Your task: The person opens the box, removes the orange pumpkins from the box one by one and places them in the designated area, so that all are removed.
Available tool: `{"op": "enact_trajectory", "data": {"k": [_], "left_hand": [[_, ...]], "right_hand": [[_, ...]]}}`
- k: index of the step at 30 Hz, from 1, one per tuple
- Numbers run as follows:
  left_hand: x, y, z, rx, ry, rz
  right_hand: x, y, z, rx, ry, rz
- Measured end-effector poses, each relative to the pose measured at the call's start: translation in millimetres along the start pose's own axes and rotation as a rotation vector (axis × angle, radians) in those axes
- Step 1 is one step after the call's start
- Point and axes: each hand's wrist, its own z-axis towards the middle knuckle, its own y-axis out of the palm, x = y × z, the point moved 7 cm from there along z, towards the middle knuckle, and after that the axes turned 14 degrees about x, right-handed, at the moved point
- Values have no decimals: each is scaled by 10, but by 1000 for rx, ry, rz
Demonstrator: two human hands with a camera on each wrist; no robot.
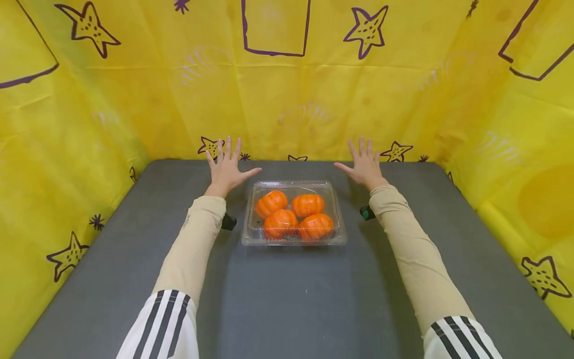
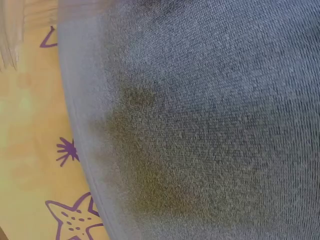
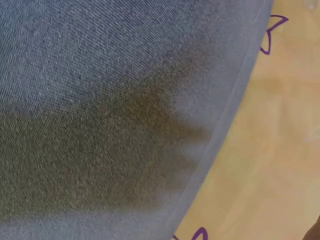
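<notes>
A clear plastic clamshell box (image 1: 293, 241) sits on the grey table in the head view, its lid down over several small orange pumpkins (image 1: 280, 224). To the left of the box, my left hand (image 1: 226, 172) is held out with fingers spread and thumb pointing inward. My right hand (image 1: 365, 168) mirrors it on the other side, fingers spread, palm down. Both hands are apart from the box and hold nothing. In the left wrist view a blurred strip of that hand shows at the top left corner; the right wrist view catches a bit of fingertip (image 3: 314, 231) at the lower right.
The grey table (image 1: 287, 299) ends at a yellow cloth (image 1: 287, 99) printed with purple starfish, which rises behind it and along both sides. Dark wrist cameras (image 1: 228, 222) hang under the beige sleeves. Shadows of the hands fall on the tabletop.
</notes>
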Motion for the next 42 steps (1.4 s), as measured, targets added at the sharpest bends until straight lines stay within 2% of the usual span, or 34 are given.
{"op": "enact_trajectory", "data": {"k": [4, 8, 11, 13, 16, 19, 23, 26, 29, 34, 39, 42], "left_hand": [[6, -45, 19, 1, -3, -20], [7, -131, 27, 46, -8, -69], [6, -220, 6, 95, -26, -158], [20, -278, -32, 116, -41, -262], [72, -378, -119, 147, -44, -426], [142, -518, -238, 203, -18, -574], [212, -706, -453, 288, 51, -667], [242, -803, -625, 328, 96, -710], [263, -835, -777, 324, 108, -780], [327, -875, -1021, 262, 119, -928], [504, -1032, -1286, 189, 148, -1103], [607, -1085, -1436, 147, 147, -1140]], "right_hand": [[6, -75, 5, 4, 3, -1], [-21, -130, 6, 21, -11, 25], [-61, -149, -6, 39, -33, 73], [-94, -163, -32, 54, -44, 123], [-149, -197, -101, 83, -48, 204], [-224, -236, -197, 117, -54, 289], [-341, -261, -348, 129, -78, 381], [-407, -274, -463, 124, -93, 439], [-429, -282, -567, 139, -100, 488], [-469, -344, -746, 201, -106, 604], [-534, -370, -990, 223, -113, 726], [-591, -358, -1140, 217, -122, 782]]}}
